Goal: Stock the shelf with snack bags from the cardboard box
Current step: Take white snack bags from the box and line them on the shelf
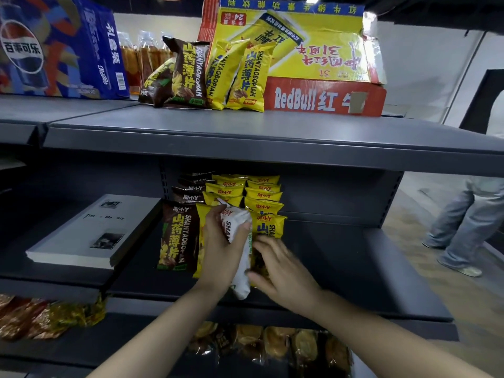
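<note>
Middle shelf (341, 255) part-stocked, brown and yellow rows standing. Left hand (221, 241) grips a white snack bag (236, 221) at the front row. Right hand (283, 271), fingers loosely extended, touches it. Four loose bags (246, 77) (top shelf, beside the Red Bull box (321, 99)) are not yet placed.

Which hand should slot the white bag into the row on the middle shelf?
Left. The left hand grips the white bag right in front of the yellow bags. The right hand lies open beside it, holding nothing, and could steady them.

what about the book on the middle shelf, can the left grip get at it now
Probably not: the left grip is full, holding a white snack bag, though the book lies uncovered to its left.
</note>
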